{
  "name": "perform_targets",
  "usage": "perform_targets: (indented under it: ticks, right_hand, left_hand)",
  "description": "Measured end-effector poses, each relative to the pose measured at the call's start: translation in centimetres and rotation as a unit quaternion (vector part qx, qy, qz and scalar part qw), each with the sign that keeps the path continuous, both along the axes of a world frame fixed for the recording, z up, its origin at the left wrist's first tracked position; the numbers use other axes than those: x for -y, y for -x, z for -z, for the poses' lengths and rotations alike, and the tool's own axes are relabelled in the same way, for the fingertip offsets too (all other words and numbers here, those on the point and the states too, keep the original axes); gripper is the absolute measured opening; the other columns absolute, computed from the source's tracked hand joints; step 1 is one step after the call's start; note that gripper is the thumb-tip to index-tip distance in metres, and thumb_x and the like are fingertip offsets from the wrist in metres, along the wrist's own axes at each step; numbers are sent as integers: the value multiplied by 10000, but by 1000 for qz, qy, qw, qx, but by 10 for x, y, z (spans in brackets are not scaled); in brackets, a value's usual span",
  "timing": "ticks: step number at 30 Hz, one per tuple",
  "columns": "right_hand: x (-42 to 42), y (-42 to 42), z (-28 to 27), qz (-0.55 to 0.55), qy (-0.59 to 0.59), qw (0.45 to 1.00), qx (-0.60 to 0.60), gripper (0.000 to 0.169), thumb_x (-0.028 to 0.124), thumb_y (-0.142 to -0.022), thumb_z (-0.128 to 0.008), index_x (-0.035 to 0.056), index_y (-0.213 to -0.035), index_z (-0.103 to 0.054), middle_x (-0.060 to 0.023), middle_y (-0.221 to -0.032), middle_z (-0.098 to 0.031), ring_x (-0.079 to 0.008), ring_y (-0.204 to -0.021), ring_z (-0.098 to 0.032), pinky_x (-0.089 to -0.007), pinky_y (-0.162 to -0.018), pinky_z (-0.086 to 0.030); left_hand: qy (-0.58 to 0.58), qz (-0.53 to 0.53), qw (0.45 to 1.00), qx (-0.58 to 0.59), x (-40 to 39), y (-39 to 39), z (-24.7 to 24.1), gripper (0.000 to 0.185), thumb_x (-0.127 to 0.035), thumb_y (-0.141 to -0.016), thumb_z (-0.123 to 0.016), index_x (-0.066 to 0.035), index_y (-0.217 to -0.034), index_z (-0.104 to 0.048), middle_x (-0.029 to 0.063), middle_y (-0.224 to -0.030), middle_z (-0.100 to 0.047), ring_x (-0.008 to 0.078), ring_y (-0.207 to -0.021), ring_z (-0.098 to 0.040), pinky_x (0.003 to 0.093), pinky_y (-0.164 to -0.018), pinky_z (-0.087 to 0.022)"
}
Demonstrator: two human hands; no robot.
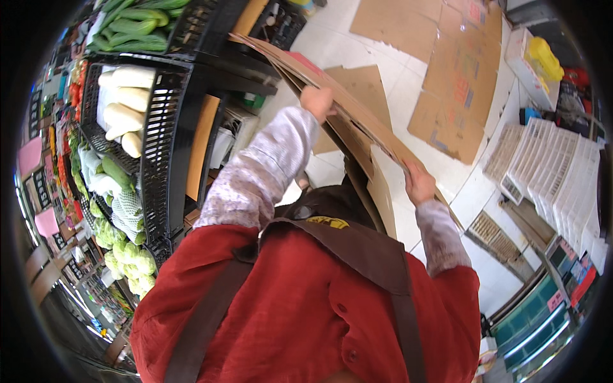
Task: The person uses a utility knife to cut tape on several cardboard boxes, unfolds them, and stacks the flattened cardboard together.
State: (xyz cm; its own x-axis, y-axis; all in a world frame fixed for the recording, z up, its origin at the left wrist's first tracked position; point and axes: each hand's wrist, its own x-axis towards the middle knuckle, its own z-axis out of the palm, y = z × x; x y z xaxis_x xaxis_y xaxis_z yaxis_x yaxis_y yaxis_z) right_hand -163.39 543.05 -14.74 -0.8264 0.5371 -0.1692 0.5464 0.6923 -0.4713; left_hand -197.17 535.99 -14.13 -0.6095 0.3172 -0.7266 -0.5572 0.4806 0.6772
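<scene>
In front of my body I have flattened cardboard sheets (364, 117), tilted on edge, with several layers visible along the top. My left hand (318, 104) is closed over the upper edge near the far end. My right hand (419, 182) grips the same edge nearer the right end. The lower part of the cardboard hangs by my dark apron (330, 206), where its bottom is partly hidden. Behind the held sheets, another cardboard piece (366, 86) lies on the white tiled floor (407, 72).
Large flattened cardboard (459, 91) covers part of the floor ahead. Stacked white plastic baskets (550, 163) stand at the right, near a floor drain grate (493, 234). On the left, a black display rack (163, 124) holds white radishes (127, 103), cucumbers (136, 28) and cabbages (129, 261).
</scene>
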Motion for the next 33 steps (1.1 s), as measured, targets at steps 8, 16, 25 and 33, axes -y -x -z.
perform_targets:
  ticks: [8,16,25,33]
  right_hand:
    - [30,18,-66,-54,-59,996,43,259,98,-788,-531,107,-1044,-575,-93,-812,-631,-281,-747,-617,-402,-650,-468]
    - [80,-7,-83,88,-7,968,234,325,151,-756,-572,141,-1080,-548,-111,-951,-635,-307,-809,-628,-438,-663,-500]
    - [65,-47,-92,-8,-40,999,22,332,77,-767,-573,109,-1098,-579,-96,-901,-637,-299,-794,-606,-405,-680,-497]
    - [18,2,-192,-244,-112,956,115,142,106,-753,-539,78,-893,-545,-126,-786,-619,-306,-706,-612,-413,-576,-475]
  left_hand:
    - [-52,-67,996,42,27,-9,-15,364,-101,-784,-628,27,-1100,-500,164,-973,-601,301,-830,-634,438,-667,-553]
    - [-210,-89,973,25,63,-15,5,325,70,-706,-518,-5,-1022,-531,115,-851,-585,259,-718,-615,397,-557,-539]
    - [-91,105,962,-235,37,1,-70,229,-121,-819,-529,56,-935,-616,117,-816,-655,190,-779,-622,332,-694,-470]
    - [-180,194,945,-195,7,26,-139,215,-47,-741,-551,35,-933,-601,98,-795,-624,179,-673,-609,308,-546,-479]
